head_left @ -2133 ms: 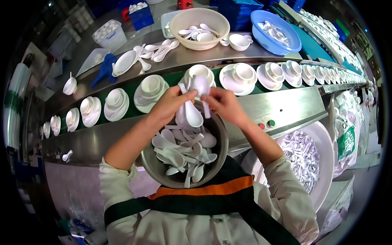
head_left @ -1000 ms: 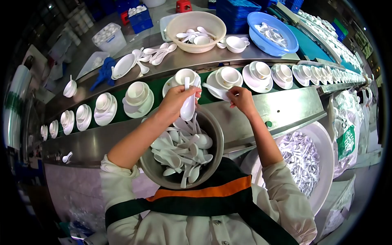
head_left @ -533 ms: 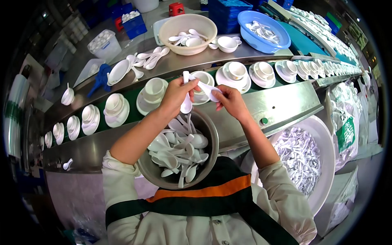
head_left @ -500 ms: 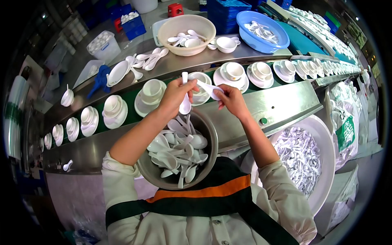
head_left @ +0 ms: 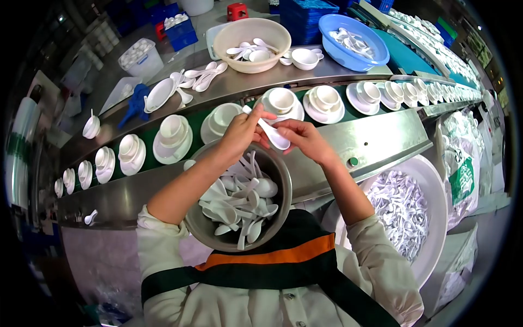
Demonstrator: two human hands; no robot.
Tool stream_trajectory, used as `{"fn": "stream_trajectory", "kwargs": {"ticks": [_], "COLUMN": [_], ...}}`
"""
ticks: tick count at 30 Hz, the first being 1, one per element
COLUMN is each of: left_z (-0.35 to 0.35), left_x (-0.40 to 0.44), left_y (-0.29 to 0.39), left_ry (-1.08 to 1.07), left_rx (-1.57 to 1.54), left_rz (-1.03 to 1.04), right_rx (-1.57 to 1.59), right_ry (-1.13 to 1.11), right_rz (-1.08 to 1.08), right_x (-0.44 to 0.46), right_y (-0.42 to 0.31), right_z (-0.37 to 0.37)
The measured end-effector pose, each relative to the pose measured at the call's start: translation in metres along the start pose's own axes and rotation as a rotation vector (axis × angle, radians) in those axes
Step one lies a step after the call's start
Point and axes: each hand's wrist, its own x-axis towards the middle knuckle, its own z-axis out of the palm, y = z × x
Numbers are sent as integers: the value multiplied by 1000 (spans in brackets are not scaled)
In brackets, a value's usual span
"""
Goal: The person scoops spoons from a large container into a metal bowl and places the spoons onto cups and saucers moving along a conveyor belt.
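Observation:
Above the conveyor's near edge, my left hand (head_left: 242,131) is closed around the handle end of a white soup spoon (head_left: 275,136). My right hand (head_left: 305,139) pinches the same spoon near its bowl, from the right. Only one spoon shows clearly between the fingers; whether a second lies against it, I cannot tell. Below my hands, a metal bowl (head_left: 285,193) holds a heap of white spoons (head_left: 239,201). Just beyond my fingers, stacked white cups, bowls and plates (head_left: 281,101) stand on the green conveyor belt (head_left: 199,121).
A large white tub (head_left: 438,218) at right holds wrapped spoons (head_left: 397,210). On the far steel ledge stand a beige basin (head_left: 252,62) and a blue basin (head_left: 354,60), both with spoons. Loose spoons (head_left: 207,76) and a blue cloth (head_left: 133,106) lie there too. One spoon (head_left: 91,217) rests at left.
The two spoons seen apart earlier now appear as one tilted spoon between my hands. My right hand has come closer to my left. The dish stacks have shifted left along the belt.

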Motion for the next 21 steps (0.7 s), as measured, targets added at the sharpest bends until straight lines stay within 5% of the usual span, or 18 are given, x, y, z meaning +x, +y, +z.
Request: {"fn": "stream_trajectory", "kwargs": {"ticks": [4,6,8,10,14,16,18,20,21], "left_z": [-4,-8,-7,-7,-14,-17,-20,-23,-21], "left_x": [-14,-38,-48,-79,-73,-72,-68,-56,-49], "left_y": [0,9,3,-2,-17,19,30,28,25], "left_ry": [143,155,215,-313,-275,-29,59,117,149], "left_rx": [181,696,540,960,864,493,468,170,83], "left_rz": [27,214,214,-23,107,-10,-16,75,131], "right_rx": [-316,-592,-752,-620,-702,-1180,-1171,-368,-309], "right_ry": [211,403,442,492,395,483,435,195,95], "right_rz": [48,51,174,172,301,-106,26,-95,-136], "right_x": [0,5,9,19,23,17,15,3,-2], "right_y": [12,30,47,57,40,36,17,-7,-7], "right_z": [-29,-52,-73,-69,-57,-50,-40,-13,3]}}
